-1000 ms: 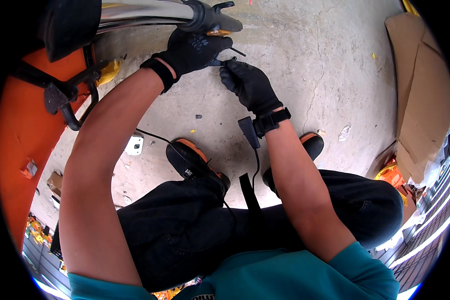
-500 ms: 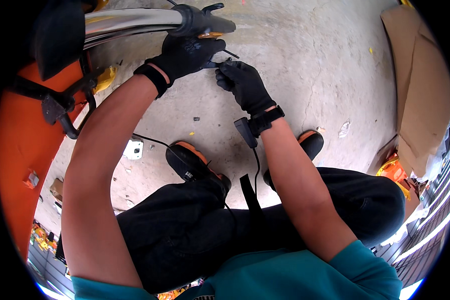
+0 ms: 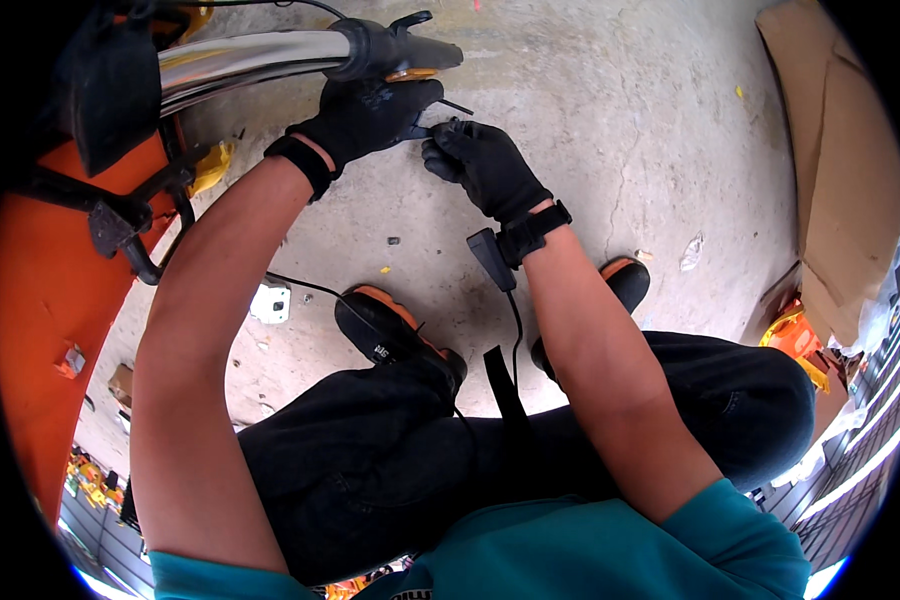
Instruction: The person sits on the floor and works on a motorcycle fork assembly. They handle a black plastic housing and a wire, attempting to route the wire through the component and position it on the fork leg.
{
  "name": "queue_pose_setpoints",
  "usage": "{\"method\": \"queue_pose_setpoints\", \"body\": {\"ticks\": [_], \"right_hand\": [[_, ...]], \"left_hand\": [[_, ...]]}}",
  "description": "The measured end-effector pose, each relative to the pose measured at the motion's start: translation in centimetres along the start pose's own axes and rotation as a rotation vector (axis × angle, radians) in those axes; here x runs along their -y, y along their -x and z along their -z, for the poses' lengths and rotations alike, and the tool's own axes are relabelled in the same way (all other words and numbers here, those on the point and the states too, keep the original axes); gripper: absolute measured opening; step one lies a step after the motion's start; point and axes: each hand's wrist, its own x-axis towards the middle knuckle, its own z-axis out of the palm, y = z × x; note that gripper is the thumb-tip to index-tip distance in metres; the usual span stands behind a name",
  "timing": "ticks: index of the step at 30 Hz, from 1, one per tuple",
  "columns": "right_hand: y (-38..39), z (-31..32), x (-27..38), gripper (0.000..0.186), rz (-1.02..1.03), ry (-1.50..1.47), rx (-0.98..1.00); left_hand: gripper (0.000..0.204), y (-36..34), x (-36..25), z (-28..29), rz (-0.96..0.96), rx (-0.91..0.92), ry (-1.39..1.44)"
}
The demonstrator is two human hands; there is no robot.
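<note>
My left hand (image 3: 375, 115), in a black glove, is curled beneath a chrome tube (image 3: 255, 62) with a black fitting (image 3: 367, 48) and an amber piece (image 3: 410, 74). A thin black rod or cable (image 3: 456, 107) sticks out from it; what its fingers hold is mostly hidden. My right hand (image 3: 480, 160), also gloved, is closed just below and to the right, its thumb and index finger pinched at a small dark piece too small to make out, beside the fingers of my left hand.
An orange panel (image 3: 55, 290) and black bent frame (image 3: 130, 215) stand at left, with a yellow piece (image 3: 210, 170) behind. Folded cardboard (image 3: 830, 170) and orange-yellow items (image 3: 795, 335) lie at right. A white plate (image 3: 270, 303) lies on the concrete floor (image 3: 620, 130) beside my shoe.
The chrome tube and both my hands sit slightly further left in the view than a second ago. Both hands keep much the same closed posture.
</note>
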Motion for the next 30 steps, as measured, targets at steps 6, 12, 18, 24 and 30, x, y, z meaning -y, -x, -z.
{"method": "queue_pose_setpoints", "body": {"ticks": [6,12,18,24,30], "right_hand": [[-0.4,1.1,0.0,0.019,-0.008,0.027,0.067],[-0.1,0.7,-1.0,0.016,0.027,-0.174,0.046],[0.1,0.3,-1.2,0.01,0.045,-0.171,-0.031],[0.0,0.3,-1.4,0.012,0.013,-0.245,-0.028],[-0.2,0.4,-1.1,0.016,0.011,-0.31,-0.04]], "left_hand": [[0.018,0.0,-0.2,1.1,-0.195,0.126,-0.316],[0.009,0.4,0.3,0.7,-0.245,-0.059,-0.129],[0.013,0.7,0.3,0.8,-0.22,-0.026,-0.097],[0.017,0.9,0.4,0.8,-0.123,-0.012,0.145],[0.021,1.0,-0.1,1.0,0.07,0.077,0.349]]}}
